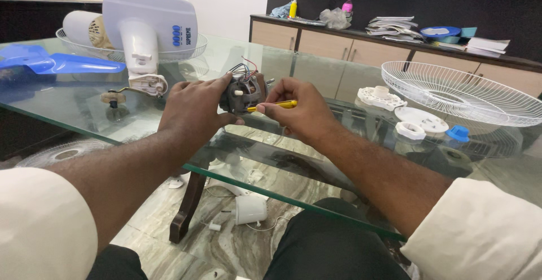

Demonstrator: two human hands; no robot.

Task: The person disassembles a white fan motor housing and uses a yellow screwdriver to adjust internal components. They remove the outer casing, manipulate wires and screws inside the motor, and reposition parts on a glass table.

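Yellow-handled screwdriver [280, 105] lies level, tip toward nine o'clock, pinched in the right hand [299, 113]; its tip meets the fan motor [244, 92] gripped by the left hand [195, 108] above the glass table [84, 108].

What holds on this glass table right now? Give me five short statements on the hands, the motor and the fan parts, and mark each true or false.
1. The left hand grips a small motor above the glass table. True.
2. The right hand holds a red hammer. False: it holds a yellow-handled screwdriver pointed at the motor.
3. A white wire fan guard lies on the table to the right. True.
4. The blue fan blade lies beside the right hand. False: it lies at the far left of the table.
5. The white fan body lies on the floor. False: it rests on the table, behind the left hand.
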